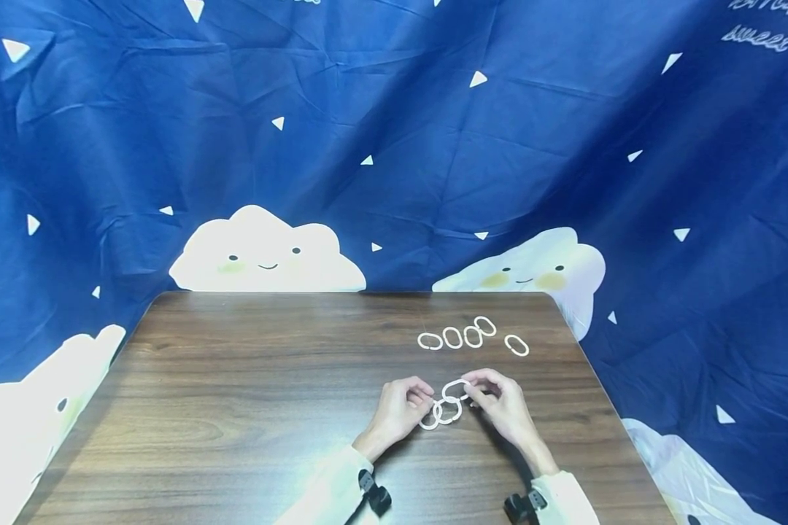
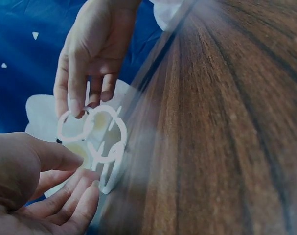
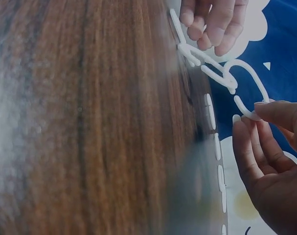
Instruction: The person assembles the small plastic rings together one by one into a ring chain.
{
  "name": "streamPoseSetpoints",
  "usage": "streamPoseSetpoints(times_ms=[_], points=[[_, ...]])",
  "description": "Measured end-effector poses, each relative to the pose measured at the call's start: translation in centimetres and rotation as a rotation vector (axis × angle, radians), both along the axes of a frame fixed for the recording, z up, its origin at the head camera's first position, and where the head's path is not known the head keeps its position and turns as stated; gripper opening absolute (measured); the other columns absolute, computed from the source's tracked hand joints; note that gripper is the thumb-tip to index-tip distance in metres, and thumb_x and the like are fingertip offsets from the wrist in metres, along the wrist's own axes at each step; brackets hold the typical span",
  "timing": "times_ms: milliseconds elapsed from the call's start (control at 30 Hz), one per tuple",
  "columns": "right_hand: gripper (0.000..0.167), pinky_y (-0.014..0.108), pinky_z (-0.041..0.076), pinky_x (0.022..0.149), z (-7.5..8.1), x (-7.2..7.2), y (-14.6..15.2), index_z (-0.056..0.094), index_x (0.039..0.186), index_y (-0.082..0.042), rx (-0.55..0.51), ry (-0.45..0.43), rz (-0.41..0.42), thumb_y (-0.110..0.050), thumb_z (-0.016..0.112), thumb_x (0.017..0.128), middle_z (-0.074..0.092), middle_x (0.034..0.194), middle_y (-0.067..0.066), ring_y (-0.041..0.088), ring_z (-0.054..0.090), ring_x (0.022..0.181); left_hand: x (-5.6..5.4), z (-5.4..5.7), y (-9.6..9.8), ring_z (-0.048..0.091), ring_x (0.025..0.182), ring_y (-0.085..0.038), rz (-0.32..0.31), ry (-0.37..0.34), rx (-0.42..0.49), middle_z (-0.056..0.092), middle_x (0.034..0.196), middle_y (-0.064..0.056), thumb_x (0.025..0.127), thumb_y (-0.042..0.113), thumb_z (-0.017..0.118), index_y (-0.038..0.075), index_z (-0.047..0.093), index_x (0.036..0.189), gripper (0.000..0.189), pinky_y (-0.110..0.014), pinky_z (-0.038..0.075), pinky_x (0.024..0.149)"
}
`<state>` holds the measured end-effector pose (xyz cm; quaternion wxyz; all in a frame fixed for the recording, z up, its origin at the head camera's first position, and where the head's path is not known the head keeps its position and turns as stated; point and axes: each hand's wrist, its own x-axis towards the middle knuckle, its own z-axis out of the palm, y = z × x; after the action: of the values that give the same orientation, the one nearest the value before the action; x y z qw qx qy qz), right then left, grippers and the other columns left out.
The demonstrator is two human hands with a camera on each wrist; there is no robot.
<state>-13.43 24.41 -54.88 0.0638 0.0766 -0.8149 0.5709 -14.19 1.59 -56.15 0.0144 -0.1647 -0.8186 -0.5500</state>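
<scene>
My right hand (image 1: 501,408) pinches a white plastic C-shaped link (image 3: 262,88) between thumb and fingertips, holding it raised above the table. A narrow gap shows in this link's side. It hooks through a middle link (image 1: 460,413), which joins another white link (image 1: 428,427) at the left, making a short chain. Beside the chain's left end is my left hand (image 1: 403,408), its fingers loosely bent. In the right wrist view, the left fingertips (image 3: 221,49) appear apart from the links. The left wrist view shows the left thumb and fingers close to the chain with space between them.
Several loose white links, among them one (image 1: 430,348) at the left and another (image 1: 516,354) at the right, lie beyond the hands on the brown wooden table (image 1: 236,408). A blue curtain (image 1: 394,197) with clouds hangs behind the table's far edge.
</scene>
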Motion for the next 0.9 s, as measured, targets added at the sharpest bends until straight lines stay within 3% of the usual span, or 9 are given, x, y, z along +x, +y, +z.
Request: streamPoseSetpoints(times_ms=[267,467,600,733,900], points=[[0.016,0.031,0.063,0.065,0.0,0.1,0.0,0.076,0.109,-0.004,0.030,0.010,-0.013,-0.006,0.076,0.093,0.075,0.094,0.018,0.014,0.072,0.080,-0.4,0.6,0.5,0.070,0.068,-0.007,-0.001,0.022,-0.007,0.077,0.079,-0.012,0.086,-0.005,0.071,-0.002,0.076,0.095,0.011,-0.012,0.056,0.063],[0.017,0.032,0.062,0.061,0.2,0.3,-0.1,0.076,0.108,-0.003,0.102,0.044,-0.046,-0.002,0.075,0.092,0.076,0.093,0.018,0.020,0.073,0.079,-0.5,1.3,1.2,0.073,0.072,-0.012,-0.048,0.017,0.010,0.079,0.085,-0.014,0.087,-0.004,0.074,-0.002,0.076,0.099,0.012,-0.013,0.057,0.065],[0.015,0.034,0.061,0.059,1.4,0.9,-0.6,0.075,0.107,0.002,0.125,0.069,-0.053,0.003,0.074,0.091,0.074,0.092,0.022,0.027,0.072,0.077,-0.7,1.2,1.8,0.075,0.075,-0.014,-0.064,0.032,-0.004,0.079,0.088,-0.013,0.087,-0.003,0.075,0.000,0.077,0.100,0.013,-0.012,0.057,0.066],[0.014,0.032,0.060,0.058,3.0,1.5,-1.0,0.074,0.105,0.004,0.132,0.099,-0.039,0.005,0.074,0.091,0.074,0.091,0.022,0.027,0.071,0.075,-0.9,1.1,2.4,0.076,0.076,-0.015,-0.066,0.038,-0.008,0.079,0.089,-0.013,0.086,-0.004,0.076,-0.001,0.076,0.100,0.014,-0.012,0.057,0.067],[0.014,0.027,0.058,0.056,3.6,1.9,-1.0,0.074,0.104,0.005,0.130,0.124,-0.025,0.006,0.074,0.090,0.074,0.089,0.021,0.029,0.070,0.071,-1.0,0.9,2.9,0.076,0.077,-0.018,-0.081,0.038,0.004,0.079,0.088,-0.015,0.086,-0.004,0.075,-0.002,0.076,0.100,0.013,-0.012,0.057,0.066]])
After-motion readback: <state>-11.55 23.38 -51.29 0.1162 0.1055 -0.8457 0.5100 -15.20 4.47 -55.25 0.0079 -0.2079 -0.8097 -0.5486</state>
